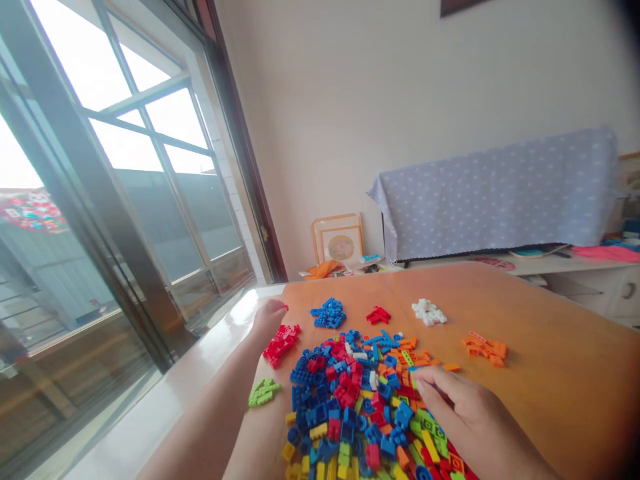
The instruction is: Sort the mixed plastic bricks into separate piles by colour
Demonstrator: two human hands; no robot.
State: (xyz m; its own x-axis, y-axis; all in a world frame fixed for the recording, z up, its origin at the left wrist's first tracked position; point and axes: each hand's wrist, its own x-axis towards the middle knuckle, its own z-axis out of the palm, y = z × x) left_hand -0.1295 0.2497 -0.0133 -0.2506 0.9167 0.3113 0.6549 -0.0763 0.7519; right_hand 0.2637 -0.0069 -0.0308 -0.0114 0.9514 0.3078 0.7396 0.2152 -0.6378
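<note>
A mixed heap of toy building bricks (350, 407) in several colours lies on the table. My left hand (269, 319) reaches past a small group of red bricks (281, 345) at the left edge. Its fingers are closed on a red brick (286, 307), of which only a bit shows. At the heap's right side is my right hand (463, 403), thumb and forefinger drawn together beside blue and green bricks. What those fingertips grip is too small to make out.
Sorted groups surround the heap: blue bricks (328, 313), dark red bricks (379, 315), white bricks (429, 311), orange bricks (485, 348) and light green bricks (263, 392). The wooden table (565, 360) adjoins a white ledge (165, 400) beneath the window. A cloth-draped object (500, 197) stands behind.
</note>
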